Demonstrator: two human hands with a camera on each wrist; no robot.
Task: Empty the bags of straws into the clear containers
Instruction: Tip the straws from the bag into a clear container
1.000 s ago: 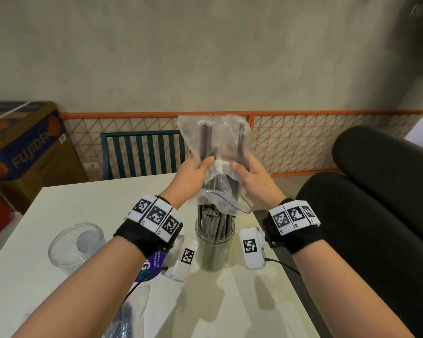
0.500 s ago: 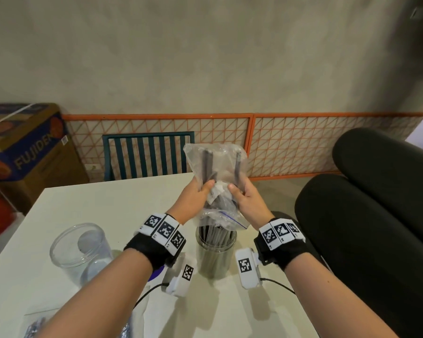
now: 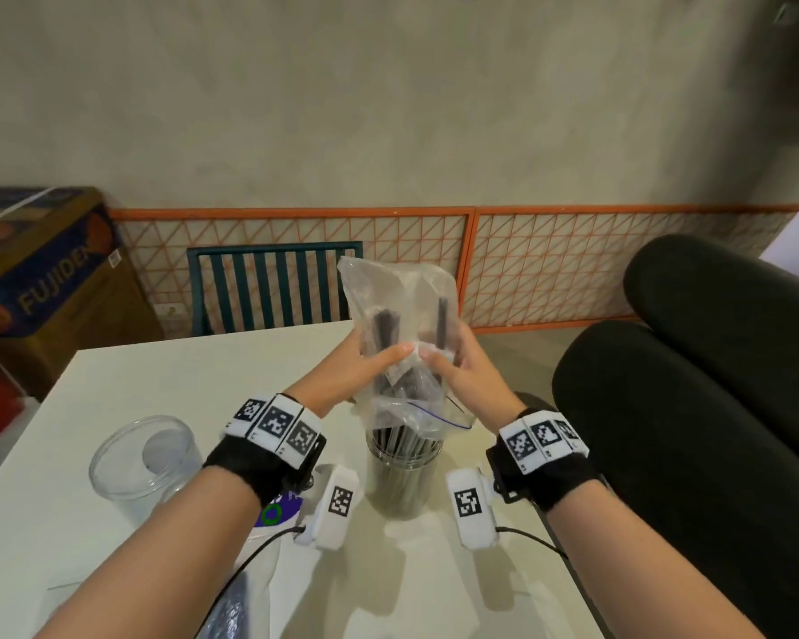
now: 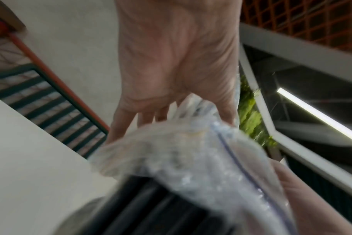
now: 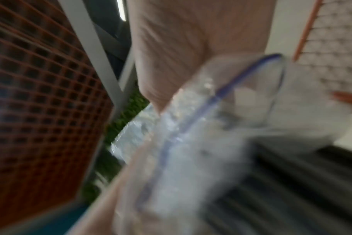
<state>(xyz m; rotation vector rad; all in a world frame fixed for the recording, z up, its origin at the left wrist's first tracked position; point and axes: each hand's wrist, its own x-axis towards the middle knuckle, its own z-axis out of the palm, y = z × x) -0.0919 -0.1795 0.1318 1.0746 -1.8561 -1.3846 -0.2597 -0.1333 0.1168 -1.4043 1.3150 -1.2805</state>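
A clear zip bag hangs upside down, its open mouth over a clear container packed with black straws. A few black straws still stand inside the bag. My left hand grips the bag's left side and my right hand grips its right side, thumbs nearly meeting at the middle. Both wrist views are blurred: the left one shows the bag under my left hand, the right one the bag's blue zip line below my right hand.
A second clear container, with no straws in it, stands left on the white table. Another bag of straws lies at the near edge. A black chair is close on the right, a teal chair back behind the table.
Both hands and the bag dropped lower, toward the filled container, then rose slightly. The straws in the bag have slid further down into the container.
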